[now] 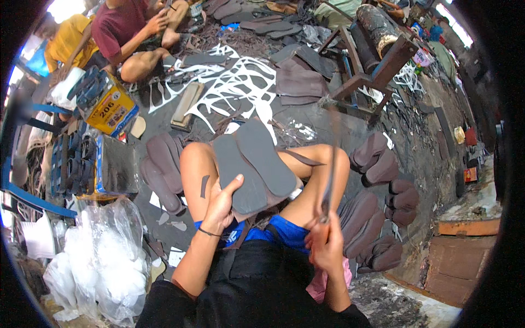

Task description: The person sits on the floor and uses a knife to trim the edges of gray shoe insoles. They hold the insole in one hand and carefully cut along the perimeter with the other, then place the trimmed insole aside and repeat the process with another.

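Observation:
My left hand (220, 209) grips a grey foam sheet with two sole shapes (262, 158) side by side, its thumb on the top face and its fingers hidden beneath. The soles rest over my lap, between my bent knees. To their right, my right hand (325, 243) is closed round the handle of a long, thin knife (330, 180), pointing up and away from me. Motion blurs the blade, which is apart from the soles. A dark curved offcut strip (306, 158) lies across my right leg, and a small one (204, 186) on my left leg.
Stacks of brown soles lie on the floor at left (158, 164) and right (363, 221). White cut-out scrap webbing (240, 82) spreads ahead. A yellow box (112, 106) and a clear plastic bag (104, 257) stand left, a rusty metal frame (361, 82) far right. Co-workers sit far left.

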A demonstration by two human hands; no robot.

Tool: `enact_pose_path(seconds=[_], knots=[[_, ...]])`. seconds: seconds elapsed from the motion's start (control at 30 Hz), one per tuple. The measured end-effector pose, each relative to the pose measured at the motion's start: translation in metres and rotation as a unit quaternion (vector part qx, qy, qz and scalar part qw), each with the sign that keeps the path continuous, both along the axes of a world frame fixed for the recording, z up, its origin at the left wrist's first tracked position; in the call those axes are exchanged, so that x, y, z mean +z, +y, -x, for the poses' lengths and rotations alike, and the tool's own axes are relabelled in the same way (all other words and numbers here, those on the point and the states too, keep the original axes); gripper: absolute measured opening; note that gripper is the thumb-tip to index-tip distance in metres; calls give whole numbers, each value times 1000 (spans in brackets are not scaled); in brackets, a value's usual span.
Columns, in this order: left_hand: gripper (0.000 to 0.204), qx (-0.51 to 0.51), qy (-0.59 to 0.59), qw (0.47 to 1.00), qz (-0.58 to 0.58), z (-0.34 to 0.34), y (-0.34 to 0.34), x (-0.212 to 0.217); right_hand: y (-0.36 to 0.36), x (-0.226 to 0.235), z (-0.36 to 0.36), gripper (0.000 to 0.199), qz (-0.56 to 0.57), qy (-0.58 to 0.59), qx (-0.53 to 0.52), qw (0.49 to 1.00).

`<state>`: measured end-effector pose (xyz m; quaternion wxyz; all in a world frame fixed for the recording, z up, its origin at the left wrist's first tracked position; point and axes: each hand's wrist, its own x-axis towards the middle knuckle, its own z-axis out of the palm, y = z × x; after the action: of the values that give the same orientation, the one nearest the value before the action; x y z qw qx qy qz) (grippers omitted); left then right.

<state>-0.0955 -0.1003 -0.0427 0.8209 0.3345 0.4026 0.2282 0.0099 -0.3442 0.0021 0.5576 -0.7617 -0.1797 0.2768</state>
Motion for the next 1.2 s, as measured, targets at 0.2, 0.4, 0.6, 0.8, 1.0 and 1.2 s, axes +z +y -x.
enact_pose_path(seconds=[0.2, 0.4, 0.6, 0.8, 1.0, 1.2], knots=[[46, -21, -33, 997, 64, -1, 8, -14, -39, 3, 46, 36, 202, -70, 150, 965], [40, -20, -11, 997, 72, 2, 5, 2, -43, -12, 46, 25, 182, -101, 165, 964], [38, -23, -27, 996, 82, 4, 5, 3, -46, -11, 45, 24, 172, -109, 175, 963], [38, -34, -16, 997, 62, 5, 0, 0, -37, -12, 41, 25, 160, -111, 192, 962], [39, -39, -3, 999, 29, 8, -9, -4, -15, -9, 38, 23, 176, -103, 201, 958], [43, -39, 1, 999, 37, 7, -14, -11, -3, -22, 42, 25, 189, -140, 184, 954]])
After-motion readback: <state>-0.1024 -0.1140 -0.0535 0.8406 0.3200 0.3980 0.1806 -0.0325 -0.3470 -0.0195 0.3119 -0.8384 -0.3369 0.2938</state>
